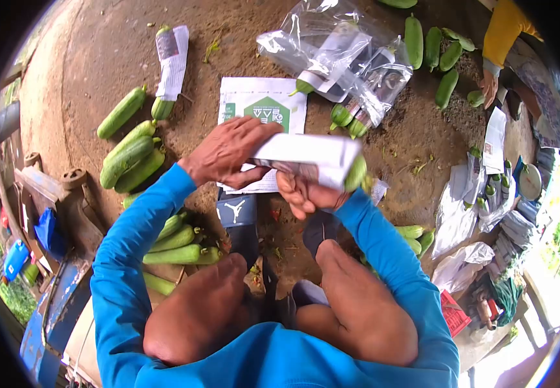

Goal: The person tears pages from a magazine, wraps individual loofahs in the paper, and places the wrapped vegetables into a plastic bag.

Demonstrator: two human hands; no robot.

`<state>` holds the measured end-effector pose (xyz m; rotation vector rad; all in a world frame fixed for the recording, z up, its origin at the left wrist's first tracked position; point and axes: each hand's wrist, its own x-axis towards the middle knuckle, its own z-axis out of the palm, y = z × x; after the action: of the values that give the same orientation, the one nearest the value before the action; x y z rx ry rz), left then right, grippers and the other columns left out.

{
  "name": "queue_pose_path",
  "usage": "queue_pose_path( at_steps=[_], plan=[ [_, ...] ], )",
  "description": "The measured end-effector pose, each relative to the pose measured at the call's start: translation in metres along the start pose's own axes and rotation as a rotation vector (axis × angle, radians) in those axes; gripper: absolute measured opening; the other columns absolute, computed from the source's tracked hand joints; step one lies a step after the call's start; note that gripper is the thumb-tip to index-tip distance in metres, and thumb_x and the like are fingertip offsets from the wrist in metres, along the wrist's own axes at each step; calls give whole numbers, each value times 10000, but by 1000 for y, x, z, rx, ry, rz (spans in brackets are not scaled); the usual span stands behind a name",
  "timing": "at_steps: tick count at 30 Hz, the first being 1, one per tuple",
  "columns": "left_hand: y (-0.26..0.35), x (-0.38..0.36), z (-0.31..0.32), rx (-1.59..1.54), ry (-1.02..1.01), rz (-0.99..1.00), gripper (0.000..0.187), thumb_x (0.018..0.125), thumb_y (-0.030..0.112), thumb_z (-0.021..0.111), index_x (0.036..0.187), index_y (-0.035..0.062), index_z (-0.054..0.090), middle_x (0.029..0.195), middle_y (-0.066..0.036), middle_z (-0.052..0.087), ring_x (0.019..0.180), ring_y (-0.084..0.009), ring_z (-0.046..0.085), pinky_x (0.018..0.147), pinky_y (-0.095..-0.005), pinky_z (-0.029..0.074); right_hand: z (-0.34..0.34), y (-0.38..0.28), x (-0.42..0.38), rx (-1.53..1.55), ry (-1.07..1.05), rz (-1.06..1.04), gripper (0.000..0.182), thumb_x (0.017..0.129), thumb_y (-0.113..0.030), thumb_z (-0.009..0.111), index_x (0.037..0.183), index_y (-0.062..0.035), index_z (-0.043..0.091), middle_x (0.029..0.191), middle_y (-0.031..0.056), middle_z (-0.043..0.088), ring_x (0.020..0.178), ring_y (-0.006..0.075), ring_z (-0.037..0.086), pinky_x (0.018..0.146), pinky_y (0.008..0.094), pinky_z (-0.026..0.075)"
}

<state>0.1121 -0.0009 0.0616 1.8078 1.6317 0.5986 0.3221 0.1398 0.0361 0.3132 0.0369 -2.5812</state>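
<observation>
In front of my knees, a long green gourd (356, 172) sticks out of one end of a printed paper wrap (315, 154), slightly smeared by motion. My left hand (235, 150) lies over the far end of the roll, thumb below it and fingers on top. My right hand (309, 194) curls under the roll near the gourd's bare end. Below my left hand lies a flat printed sheet (231, 98) with a green design. A clear plastic bag (286, 42) beyond the sheet holds several paper-wrapped gourds (341, 116).
Bare gourds (123, 111) lie at left; another pile (175, 239) lies beside my knee. One paper-wrapped gourd (173, 61) lies at upper left. Loose gourds (414, 42) lie at upper right near another person's hand (489, 87). Stacked paper (454, 210) sits at right.
</observation>
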Motion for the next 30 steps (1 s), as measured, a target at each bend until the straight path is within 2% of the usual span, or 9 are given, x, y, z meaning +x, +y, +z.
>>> queue_pose_path(
  at_steps=[1,3,7,10,15,21,27,29,30],
  plan=[
    [-1,-4,0,-123,109,-16,740,753,308,669,1396,39,421,1153,-238,596,998,-416,609,919,-475,488,15,-17,-2,-491,328,-118,638,918,-607,575,1059,14,610,837,153,657,554,250,639,657,410,570],
    [5,-16,-5,-346,177,-284,728,804,285,644,1425,12,381,1172,-266,612,971,-418,638,885,-484,509,-27,-24,-12,-570,477,-587,510,936,-472,636,1126,1,606,924,132,672,729,254,666,740,416,560],
    [-23,-37,-5,-499,212,-562,718,878,333,626,1451,-19,372,1201,-235,629,1102,-315,627,968,-396,471,-7,-109,-5,-2117,1275,-837,574,817,-387,712,1260,-64,543,1234,160,515,1142,362,526,920,496,465],
    [-16,-29,-15,-695,119,-739,711,905,373,603,1450,-32,392,1293,-194,594,1166,-275,579,1021,-374,430,-19,-137,-8,-2235,1479,-787,567,770,-389,729,1210,-80,550,1301,136,422,1236,412,429,969,571,410],
    [-24,-4,-27,-750,-74,-813,735,923,489,563,1443,-14,430,1302,-140,580,1161,-207,554,991,-317,422,-36,-145,-11,-2217,1428,-433,447,776,-359,706,1112,-97,573,1293,110,416,1220,424,443,986,625,390],
    [-40,26,-20,-815,-18,-847,641,925,490,558,1355,17,518,1201,-96,630,1045,-180,614,909,-320,469,-10,-125,-10,-2141,1556,-876,335,815,-307,648,1053,-76,606,1234,144,500,1188,387,494,975,638,402],
    [-70,29,-6,-682,62,-655,556,949,424,554,1320,11,548,1199,-91,633,1038,-163,616,901,-290,472,-10,-76,30,-2410,589,-1041,263,824,-196,630,986,12,615,1083,174,585,970,354,602,883,475,515],
    [-61,35,-1,-914,183,-724,572,949,453,568,1317,16,532,1149,-103,624,1035,-175,596,886,-311,478,-24,-97,40,-2373,766,-424,290,825,-206,632,991,29,602,1084,200,592,989,392,603,901,462,521],
    [-63,36,5,-926,218,-747,529,936,428,584,1260,11,549,1133,-106,620,1009,-176,591,875,-311,476,-28,-106,42,-2133,1022,-420,327,840,-226,634,1020,44,596,1135,224,568,1047,417,582,921,479,513]
  ],
)
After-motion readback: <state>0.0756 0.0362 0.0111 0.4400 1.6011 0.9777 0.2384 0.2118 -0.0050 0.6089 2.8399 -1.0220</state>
